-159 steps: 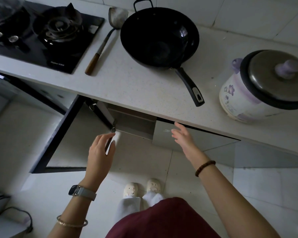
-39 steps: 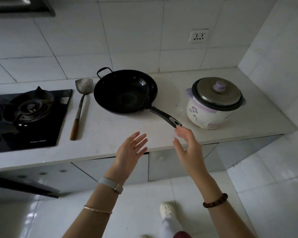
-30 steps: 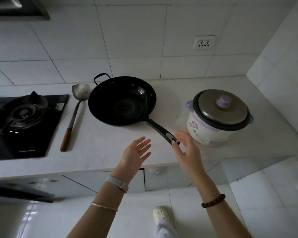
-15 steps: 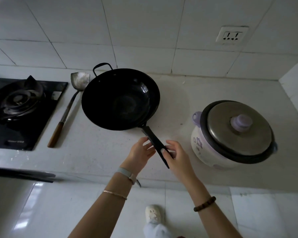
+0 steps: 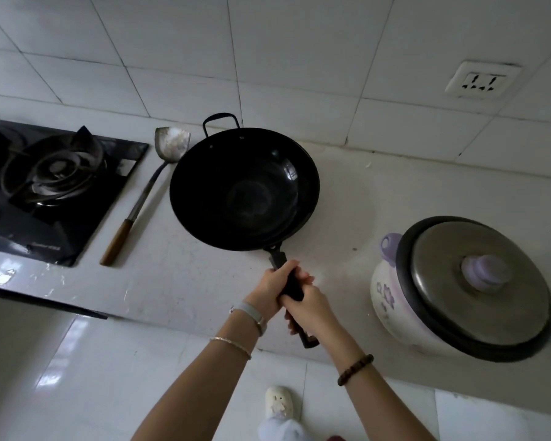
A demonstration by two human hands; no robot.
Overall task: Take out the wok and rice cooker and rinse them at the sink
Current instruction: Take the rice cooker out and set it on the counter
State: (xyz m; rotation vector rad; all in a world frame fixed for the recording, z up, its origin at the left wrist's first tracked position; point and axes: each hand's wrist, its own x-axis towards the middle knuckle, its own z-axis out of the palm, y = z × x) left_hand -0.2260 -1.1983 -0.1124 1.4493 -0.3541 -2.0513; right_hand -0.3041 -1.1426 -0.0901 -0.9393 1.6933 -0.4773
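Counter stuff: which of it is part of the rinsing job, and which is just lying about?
Part of the job:
- wok, its handle gripped by left hand and right hand
- rice cooker, lid on, untouched

Just lying about:
- spatula beside the wok
- gas stove
- wall socket

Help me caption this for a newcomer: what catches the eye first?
The black wok at the counter's centre, its long handle gripped by both the left hand and right hand. To its right stands a lidded rice cooker; to its left lies a wooden-handled spatula.
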